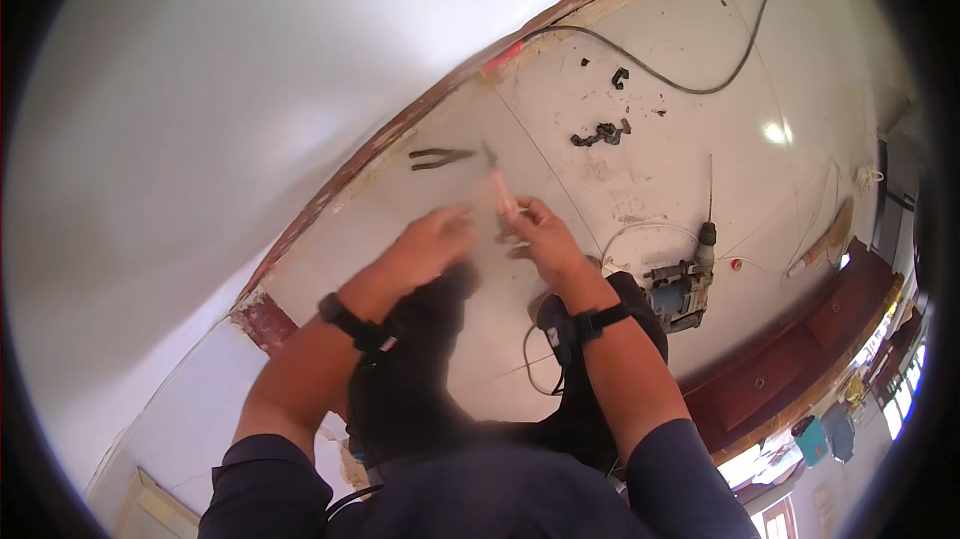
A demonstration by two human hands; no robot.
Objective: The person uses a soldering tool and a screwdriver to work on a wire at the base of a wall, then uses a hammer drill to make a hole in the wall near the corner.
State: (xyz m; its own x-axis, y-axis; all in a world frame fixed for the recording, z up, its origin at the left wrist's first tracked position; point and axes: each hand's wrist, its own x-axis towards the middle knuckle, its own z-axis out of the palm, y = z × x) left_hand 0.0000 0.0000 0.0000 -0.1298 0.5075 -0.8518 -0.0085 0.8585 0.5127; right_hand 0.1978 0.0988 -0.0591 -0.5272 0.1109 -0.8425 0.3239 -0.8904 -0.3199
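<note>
My right hand (pixel 545 239) is closed around a slim tool with an orange-pink handle (pixel 503 197). Its narrow dark tip points away from me, and blur hides its exact kind. To the left, my left hand (pixel 430 247) hovers close by, apart from the tool. Motion smears its fingers, so their grip cannot be read. Just beyond both hands, a pair of dark-handled pliers (pixel 440 157) lies on the pale tiled floor (pixel 540 329), handles spread to the left.
A rotary hammer drill (pixel 685 284) with a long bit lies right of my knee. Farther off are black broken pieces (pixel 602 133) and a dark cable (pixel 690 89). A white wall (pixel 300 59) borders the left; dark red wooden furniture (pixel 780 344) stands at right.
</note>
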